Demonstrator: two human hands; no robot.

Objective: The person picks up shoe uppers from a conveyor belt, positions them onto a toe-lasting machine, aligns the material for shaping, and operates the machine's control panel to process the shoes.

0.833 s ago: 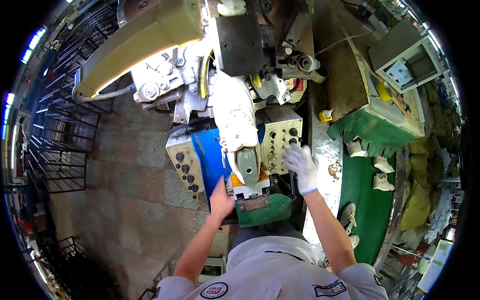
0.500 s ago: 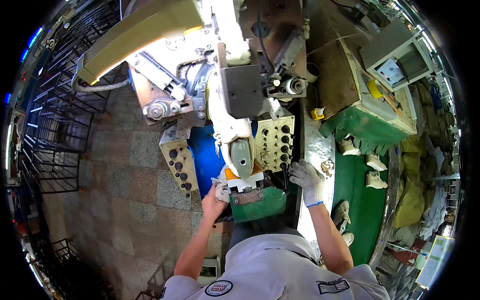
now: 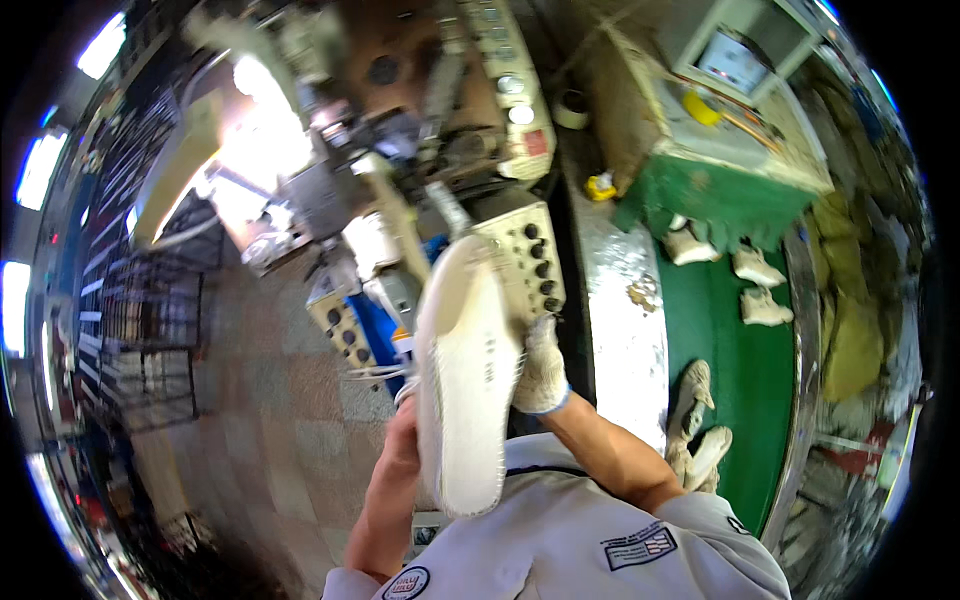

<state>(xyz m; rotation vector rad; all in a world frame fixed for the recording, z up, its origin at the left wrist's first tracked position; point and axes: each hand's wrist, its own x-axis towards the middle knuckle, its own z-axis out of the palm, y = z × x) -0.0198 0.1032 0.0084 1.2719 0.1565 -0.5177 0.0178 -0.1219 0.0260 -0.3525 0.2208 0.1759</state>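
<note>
Head view: holding up a white shoe (image 3: 462, 380) sole-out, gloved right hand (image 3: 542, 368) gripping its edge, bare left hand (image 3: 403, 432) clasping behind; seeming light, flexible, best pinched along the rim

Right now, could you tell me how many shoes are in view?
6: one held sole-up between the left hand and gloved right hand; three at the green belt's far end; two nearer. Others may be hidden.
</note>
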